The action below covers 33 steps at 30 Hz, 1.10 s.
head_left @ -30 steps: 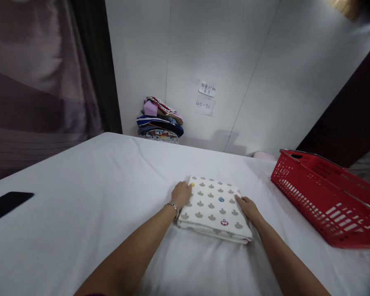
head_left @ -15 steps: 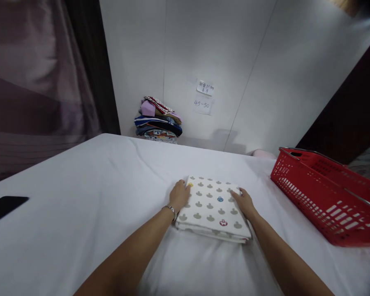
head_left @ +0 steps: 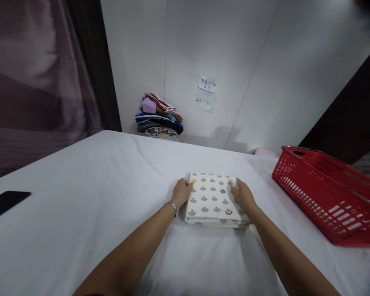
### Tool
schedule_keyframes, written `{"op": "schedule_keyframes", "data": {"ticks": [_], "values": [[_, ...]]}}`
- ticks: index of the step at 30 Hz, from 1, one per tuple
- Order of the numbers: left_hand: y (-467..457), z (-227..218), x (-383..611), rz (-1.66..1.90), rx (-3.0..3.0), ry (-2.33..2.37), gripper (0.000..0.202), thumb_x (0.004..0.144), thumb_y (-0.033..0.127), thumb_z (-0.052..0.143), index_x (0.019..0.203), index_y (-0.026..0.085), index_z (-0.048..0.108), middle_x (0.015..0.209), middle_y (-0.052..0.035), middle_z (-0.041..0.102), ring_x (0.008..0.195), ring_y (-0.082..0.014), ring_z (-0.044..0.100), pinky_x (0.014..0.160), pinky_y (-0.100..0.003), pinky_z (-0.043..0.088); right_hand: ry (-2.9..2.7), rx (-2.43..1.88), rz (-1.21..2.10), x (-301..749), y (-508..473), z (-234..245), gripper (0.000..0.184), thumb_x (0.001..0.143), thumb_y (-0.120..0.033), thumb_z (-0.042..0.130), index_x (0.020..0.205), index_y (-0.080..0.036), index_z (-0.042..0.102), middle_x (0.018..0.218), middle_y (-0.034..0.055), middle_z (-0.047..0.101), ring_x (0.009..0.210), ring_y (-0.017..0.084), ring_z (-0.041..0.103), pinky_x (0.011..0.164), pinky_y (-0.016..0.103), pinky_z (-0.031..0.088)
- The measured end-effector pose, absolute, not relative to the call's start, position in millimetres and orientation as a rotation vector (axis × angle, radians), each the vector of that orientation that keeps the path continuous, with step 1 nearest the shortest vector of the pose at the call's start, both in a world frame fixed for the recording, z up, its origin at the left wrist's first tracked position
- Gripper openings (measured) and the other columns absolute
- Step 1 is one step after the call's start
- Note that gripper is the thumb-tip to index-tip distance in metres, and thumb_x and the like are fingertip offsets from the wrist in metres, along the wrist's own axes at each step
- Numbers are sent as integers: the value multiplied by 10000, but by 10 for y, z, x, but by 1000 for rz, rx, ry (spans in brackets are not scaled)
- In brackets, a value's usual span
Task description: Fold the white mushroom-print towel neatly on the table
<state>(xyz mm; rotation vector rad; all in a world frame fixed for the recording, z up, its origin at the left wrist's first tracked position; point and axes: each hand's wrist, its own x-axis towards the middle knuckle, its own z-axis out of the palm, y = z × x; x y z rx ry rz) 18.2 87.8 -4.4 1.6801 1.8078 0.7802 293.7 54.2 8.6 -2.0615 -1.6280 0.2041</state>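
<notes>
A white folded cloth (head_left: 214, 199), printed with grey mushroom-like shapes and a few coloured ones, lies flat in several layers. My left hand (head_left: 181, 192) grips its left edge, thumb on top and fingertips partly hidden at the side. A bracelet circles that wrist. On the opposite side, my right hand (head_left: 244, 198) holds the right edge, its thumb lying over the top layer and its other fingers mostly out of sight. Whether the cloth is a blanket or a towel I cannot tell.
White sheeting covers the table (head_left: 111, 176). To the right stands a red plastic basket (head_left: 323, 193) with metal handles. A dark flat object (head_left: 8, 203) lies at the left edge. Stacked folded clothes (head_left: 160, 117) sit against the back wall, near paper notes (head_left: 206, 94).
The folded cloth has turned slightly, and its near edge has shifted away from me and a little right. Both hands have stayed at its sides.
</notes>
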Motion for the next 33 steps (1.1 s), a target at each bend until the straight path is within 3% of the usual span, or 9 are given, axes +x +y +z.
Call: {"op": "schedule_keyframes", "data": {"ticks": [4,8,17,21,28,33], "values": [[936,-13,109,744,1571,1739,242,806,389,483,726,174,558,833,-61,661,775,-166,588,628,-236,388,-2046,-1540,106,2394,128,180,345,837,-342,466,1112,-174,589,1177,100,577,1136,231,476,987,379,338],[1000,-11,73,716,1533,1687,282,813,388,463,710,158,591,773,-59,670,711,-150,588,585,-223,388,-2271,-1201,132,1837,-187,222,251,857,-313,496,1064,-212,595,1080,84,603,1015,211,527,884,366,399],[1010,1,79,626,1562,1674,380,747,517,512,612,165,563,702,-59,656,659,-169,596,516,-229,358,-2372,-1290,51,1417,-238,170,115,820,-272,567,910,-204,593,932,61,573,863,204,499,752,330,384],[985,30,102,598,1617,1703,254,719,414,569,661,167,581,750,-52,669,695,-163,602,538,-223,359,-2335,-1257,91,1397,-240,93,140,873,-219,465,884,-209,605,884,47,574,830,181,504,740,308,380],[932,-21,100,683,1670,1752,184,751,357,543,737,177,580,804,-41,663,735,-160,594,595,-239,375,-2300,-1196,9,1357,-363,-78,226,873,-208,432,1047,-217,575,1050,85,570,935,214,501,794,357,381],[892,17,166,830,1803,1781,253,771,284,521,993,170,558,1101,-79,587,994,-183,540,819,-264,400,-2350,-1137,3,1345,-444,-112,303,859,-147,421,1132,-219,530,1228,85,530,1122,226,443,879,388,351]]}}
